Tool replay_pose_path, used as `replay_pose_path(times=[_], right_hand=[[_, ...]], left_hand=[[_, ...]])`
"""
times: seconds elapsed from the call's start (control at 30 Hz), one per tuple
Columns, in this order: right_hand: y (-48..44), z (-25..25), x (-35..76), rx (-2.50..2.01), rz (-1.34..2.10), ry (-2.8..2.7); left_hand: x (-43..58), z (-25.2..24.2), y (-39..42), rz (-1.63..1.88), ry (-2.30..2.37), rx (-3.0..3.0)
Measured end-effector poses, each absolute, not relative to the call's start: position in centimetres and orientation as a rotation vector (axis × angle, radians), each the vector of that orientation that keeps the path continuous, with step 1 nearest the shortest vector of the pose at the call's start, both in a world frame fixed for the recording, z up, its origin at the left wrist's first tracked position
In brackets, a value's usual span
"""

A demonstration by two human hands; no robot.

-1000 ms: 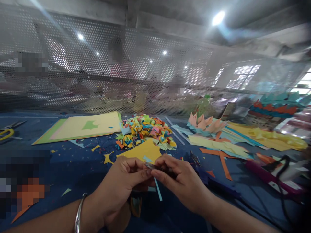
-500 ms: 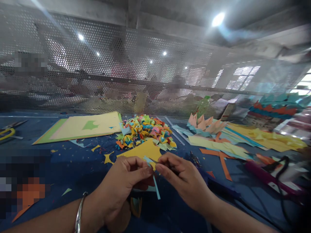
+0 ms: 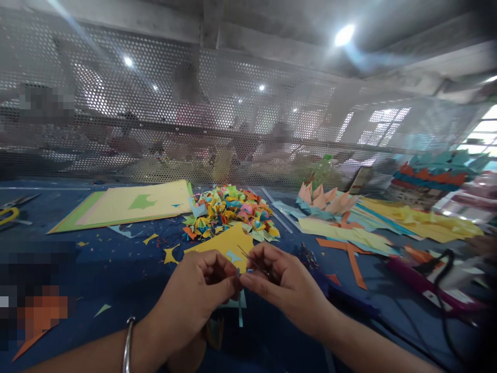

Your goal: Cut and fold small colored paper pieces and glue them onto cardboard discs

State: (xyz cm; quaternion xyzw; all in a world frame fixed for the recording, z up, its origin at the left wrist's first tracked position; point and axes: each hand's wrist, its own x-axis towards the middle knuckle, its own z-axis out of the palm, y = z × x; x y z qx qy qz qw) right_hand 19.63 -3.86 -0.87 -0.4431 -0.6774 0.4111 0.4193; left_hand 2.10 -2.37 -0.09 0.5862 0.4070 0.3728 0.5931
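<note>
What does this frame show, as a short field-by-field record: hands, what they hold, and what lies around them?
left hand: fingers pinch a light blue paper strip that hangs down from them
right hand: fingers grip a thin dark tool, kind unclear, with its tip at the strip
surface: blue table littered with paper scraps
behind the hands: yellow paper sheet, then a pile of multicoloured folded paper pieces
far left: stack of yellow and green sheets; yellow-handled scissors
right: orange strips, pink tool with black cord
</note>
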Motion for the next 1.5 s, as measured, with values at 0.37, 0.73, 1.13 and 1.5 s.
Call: replay_pose_path(times=[0.37, 0.73, 1.13, 1.5], right_hand=[[-4.0, -1.0, 20.0, -1.070, 1.024, -1.806], [-4.0, -0.3, 19.9, -1.049, 1.002, -1.786], [-4.5, -0.2, 20.1, -0.965, 1.117, -1.736], [-4.5, 0.1, 20.0, -0.896, 1.147, -1.731]], left_hand=[[2.0, -0.4, -2.8, 0.794, 0.803, 1.202], [2.0, 0.2, -2.8, 0.760, 0.774, 1.016], [1.9, 0.8, -3.2, 0.681, 0.656, 0.983], [1.8, 1.3, -3.3, 0.673, 0.622, 0.991]])
